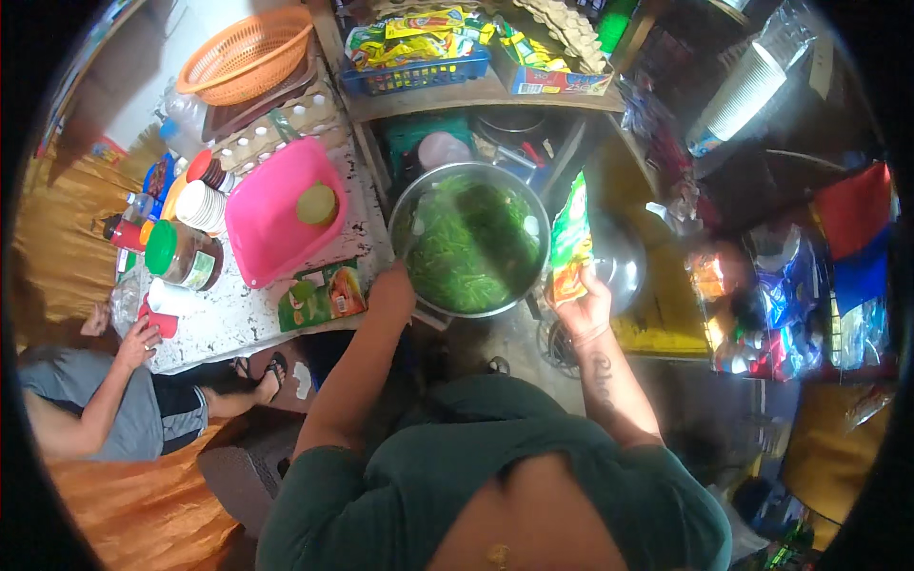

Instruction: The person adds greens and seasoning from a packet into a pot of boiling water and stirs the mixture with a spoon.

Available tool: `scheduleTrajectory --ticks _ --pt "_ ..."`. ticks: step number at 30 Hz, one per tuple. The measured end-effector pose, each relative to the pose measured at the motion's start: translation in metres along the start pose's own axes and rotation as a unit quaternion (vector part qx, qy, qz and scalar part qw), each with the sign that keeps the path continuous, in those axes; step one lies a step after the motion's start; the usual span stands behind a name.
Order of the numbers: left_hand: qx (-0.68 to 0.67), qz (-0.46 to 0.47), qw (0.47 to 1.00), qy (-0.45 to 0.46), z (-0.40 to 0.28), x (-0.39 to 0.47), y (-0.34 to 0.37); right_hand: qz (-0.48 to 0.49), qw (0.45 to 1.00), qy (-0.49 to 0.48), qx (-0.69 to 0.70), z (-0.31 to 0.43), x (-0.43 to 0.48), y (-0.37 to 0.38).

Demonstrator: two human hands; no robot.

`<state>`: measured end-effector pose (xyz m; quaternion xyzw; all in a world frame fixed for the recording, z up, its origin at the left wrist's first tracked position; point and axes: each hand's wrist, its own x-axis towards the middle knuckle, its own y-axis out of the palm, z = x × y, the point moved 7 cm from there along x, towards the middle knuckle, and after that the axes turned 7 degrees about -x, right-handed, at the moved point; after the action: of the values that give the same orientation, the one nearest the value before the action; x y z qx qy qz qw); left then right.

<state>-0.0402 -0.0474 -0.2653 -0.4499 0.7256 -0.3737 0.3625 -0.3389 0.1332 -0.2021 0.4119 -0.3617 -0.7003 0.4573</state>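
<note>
In front of me a large round metal pot holds chopped green vegetables in liquid. Closed around something at the pot's left edge, my left hand seems to grip a utensil handle or the rim; which one I cannot tell. My right hand, just right of the pot, holds a green and yellow foil packet upright, its top edge looking torn. A similar flat green packet lies on the white worn table, beside a pink plastic basin with a round yellowish piece inside.
Jars, stacked cups and an orange basket stand on the left table. Another person's hand touches a red cup there. A shelf with a blue basket of packets is behind the pot. A glass lid is at right.
</note>
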Motion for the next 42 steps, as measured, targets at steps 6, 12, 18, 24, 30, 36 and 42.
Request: scheduleTrajectory --ticks 6,12,18,24,30,36,42 --pt "-0.109 0.077 0.991 -0.03 -0.031 0.009 0.041 -0.025 0.999 -0.045 -0.018 0.022 -0.026 -0.006" --pt "-0.152 0.088 0.981 0.086 -0.076 -0.022 -0.011 -0.076 0.993 -0.092 0.005 0.042 -0.05 -0.027" --pt "0.014 0.028 0.994 0.102 -0.054 -0.007 -0.036 -0.036 0.995 -0.083 0.041 0.042 -0.052 -0.048" --pt "0.135 0.02 0.989 0.063 -0.041 0.042 0.01 -0.052 0.993 -0.09 0.048 0.042 -0.06 -0.053" --pt "0.216 0.164 0.961 0.058 0.009 0.105 0.093 -0.082 0.992 -0.096 0.022 0.04 -0.075 -0.054" --pt "0.269 0.295 0.916 0.044 0.029 0.134 0.121 -0.074 0.994 -0.074 0.022 0.04 -0.094 -0.059" --pt "0.293 0.353 0.884 0.082 -0.038 0.079 0.091 -0.083 0.989 -0.113 0.055 0.045 -0.109 -0.079"
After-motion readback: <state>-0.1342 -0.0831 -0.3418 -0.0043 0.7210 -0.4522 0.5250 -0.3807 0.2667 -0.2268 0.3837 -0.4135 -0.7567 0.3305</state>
